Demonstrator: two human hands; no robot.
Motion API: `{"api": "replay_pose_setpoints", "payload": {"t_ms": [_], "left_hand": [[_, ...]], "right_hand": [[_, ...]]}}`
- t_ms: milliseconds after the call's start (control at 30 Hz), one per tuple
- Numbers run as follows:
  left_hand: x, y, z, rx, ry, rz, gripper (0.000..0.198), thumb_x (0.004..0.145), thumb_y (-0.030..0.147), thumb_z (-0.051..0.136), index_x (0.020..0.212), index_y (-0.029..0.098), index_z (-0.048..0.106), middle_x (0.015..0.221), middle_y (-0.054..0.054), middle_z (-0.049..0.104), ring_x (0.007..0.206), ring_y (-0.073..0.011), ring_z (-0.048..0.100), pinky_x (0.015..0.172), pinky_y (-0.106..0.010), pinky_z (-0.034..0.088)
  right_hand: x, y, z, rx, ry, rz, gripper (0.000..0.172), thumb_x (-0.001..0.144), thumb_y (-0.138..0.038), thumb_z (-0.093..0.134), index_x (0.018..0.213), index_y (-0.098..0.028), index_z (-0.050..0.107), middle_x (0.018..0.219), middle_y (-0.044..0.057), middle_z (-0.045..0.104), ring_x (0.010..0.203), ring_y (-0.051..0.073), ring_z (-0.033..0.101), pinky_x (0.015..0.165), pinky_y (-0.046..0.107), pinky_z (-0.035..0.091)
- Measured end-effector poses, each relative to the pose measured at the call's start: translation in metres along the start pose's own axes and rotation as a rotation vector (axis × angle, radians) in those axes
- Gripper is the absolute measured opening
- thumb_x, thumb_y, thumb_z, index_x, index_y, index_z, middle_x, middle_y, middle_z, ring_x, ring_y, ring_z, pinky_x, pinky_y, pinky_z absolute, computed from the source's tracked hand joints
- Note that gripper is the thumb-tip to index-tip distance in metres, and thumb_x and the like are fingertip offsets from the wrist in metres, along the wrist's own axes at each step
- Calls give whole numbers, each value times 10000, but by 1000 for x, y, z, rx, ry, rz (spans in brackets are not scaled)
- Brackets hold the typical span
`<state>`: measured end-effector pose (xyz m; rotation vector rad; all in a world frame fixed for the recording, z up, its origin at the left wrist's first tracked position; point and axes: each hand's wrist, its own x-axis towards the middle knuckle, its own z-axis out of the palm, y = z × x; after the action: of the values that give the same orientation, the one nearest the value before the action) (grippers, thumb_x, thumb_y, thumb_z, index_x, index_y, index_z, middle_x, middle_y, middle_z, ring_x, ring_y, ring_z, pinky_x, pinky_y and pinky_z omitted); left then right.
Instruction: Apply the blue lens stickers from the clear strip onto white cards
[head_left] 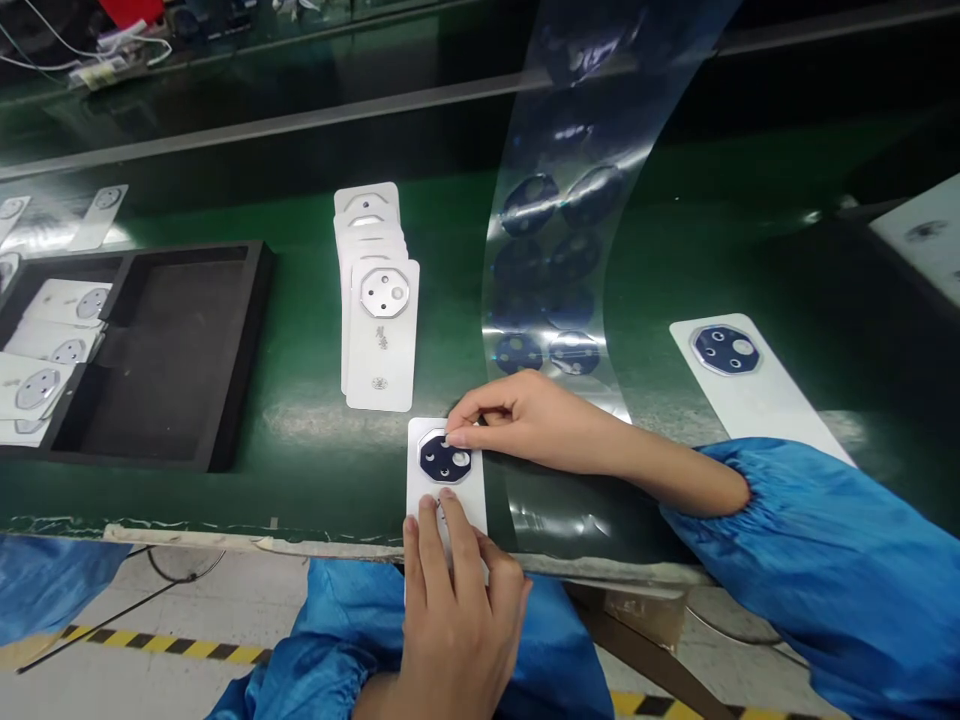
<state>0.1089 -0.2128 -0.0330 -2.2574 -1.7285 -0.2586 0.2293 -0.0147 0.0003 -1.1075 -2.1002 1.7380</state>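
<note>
A white rectangular panel [473, 500] lies on the green work surface by its front edge. Its octagonal recess carries a dark blue sticker [436, 462] with several round holes. My left hand [461, 610] lies over the lower part of the panel, fingers and thumb spanning its width and holding it. With thumb and index finger pinched, my right hand [536, 420] touches the upper right edge of the sticker; its fingertips hide that bit. Just beyond, a stack of white panels [381, 350] shows a silver octagon on top. A clear film strip [541, 275] with dark blue stickers runs behind my right hand.
Left stands a black divided tray [238, 370] with several white panels [56, 350] in one compartment. Another white panel with a dark sticker [765, 390] lies to the right, near my sleeve. The surface's front edge [330, 548] runs close to my body.
</note>
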Motion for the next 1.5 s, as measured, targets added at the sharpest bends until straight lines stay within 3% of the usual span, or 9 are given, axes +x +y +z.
{"api": "replay_pose_setpoints", "payload": {"t_ms": [467,667,800,933,1067,1133,1200,1300,1500], "left_hand": [[1,12,3,-11,13,-92,327,1031,343,466,1077,59,621,1381,-297,544,1319,-475,526,949,-581,571],[0,11,2,-26,-36,-87,336,1008,381,548,1102,67,623,1400,-294,537,1319,-480,529,976,-588,554],[0,12,3,-14,27,-98,292,984,344,579,1069,68,624,1386,-299,550,1297,-487,547,961,-592,557],[3,10,-1,8,-31,-81,308,932,344,671,1087,82,627,1372,-279,576,1262,-463,587,974,-564,564],[4,6,-7,21,-78,-36,354,944,399,653,1110,88,629,1357,-268,594,1234,-450,612,969,-561,573],[5,4,-9,24,-93,-22,362,960,417,625,1113,89,624,1351,-268,597,1225,-451,618,956,-565,578],[5,3,-9,30,-94,-19,360,961,416,622,1109,87,619,1340,-273,602,1212,-454,626,945,-566,582],[5,4,-9,36,-90,-19,354,947,404,636,1104,87,615,1336,-275,602,1207,-458,628,942,-563,584],[2,6,-6,20,-69,-62,371,929,413,650,1114,91,634,1359,-256,597,1249,-449,602,979,-554,573]], "right_hand": [[-1,-1,-2,-11,6,-35,241,849,-415,703,857,-200,811,598,-21,619,593,125,510,581,281,344],[-1,2,0,-13,15,-34,217,860,-392,712,883,-202,815,707,5,715,643,144,577,588,285,378],[0,6,0,-44,13,-56,200,889,-378,710,915,-209,815,851,25,768,738,171,648,615,286,427],[-4,12,8,-194,78,-299,169,953,-292,658,925,-180,780,857,29,748,728,142,648,629,263,454],[-9,13,18,-803,234,-682,300,1037,-208,506,828,-141,711,702,40,627,634,156,535,525,299,323],[-10,12,19,-1072,329,-755,307,1052,-226,476,888,-124,715,667,48,592,622,181,496,516,324,276],[-9,11,18,-1127,427,-728,369,1061,-371,474,1088,-84,703,731,80,622,676,214,517,542,331,316],[-6,10,19,-873,448,-552,574,1023,-551,465,1258,-48,611,948,142,659,839,260,570,659,360,437],[-4,8,30,-597,265,-409,287,928,-409,650,1018,-136,651,883,58,641,840,222,559,797,376,442]]}}
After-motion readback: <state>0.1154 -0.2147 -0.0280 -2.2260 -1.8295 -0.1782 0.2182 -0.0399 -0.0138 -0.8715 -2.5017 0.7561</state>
